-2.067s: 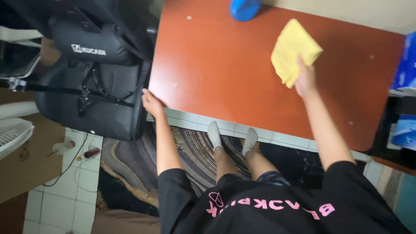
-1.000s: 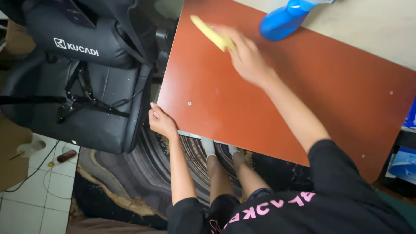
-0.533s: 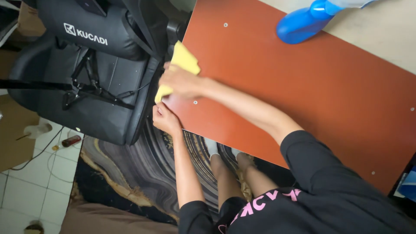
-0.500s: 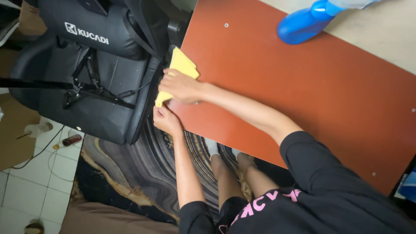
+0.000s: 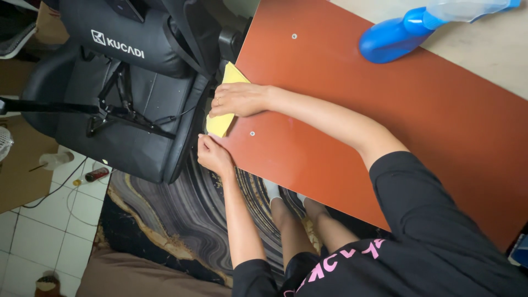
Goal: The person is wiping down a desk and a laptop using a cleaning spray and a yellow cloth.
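Observation:
My right hand (image 5: 237,99) presses a folded yellow cloth (image 5: 222,123) flat against the left edge of a reddish-brown table top (image 5: 352,88). The cloth hangs partly over that edge. My left hand (image 5: 213,155) grips the near left corner of the table, just below the cloth. A blue spray bottle (image 5: 396,34) lies on its side at the far edge of the table, apart from both hands.
A black padded chair (image 5: 121,93) stands close against the table's left side. A dark swirled rug (image 5: 181,220) covers the floor beneath my legs. White floor tiles with a cable and a small bottle (image 5: 94,175) lie to the left.
My right hand swept the cloth from the table's far right across to its left edge and now slides it along that edge. My left hand kept its hold on the corner.

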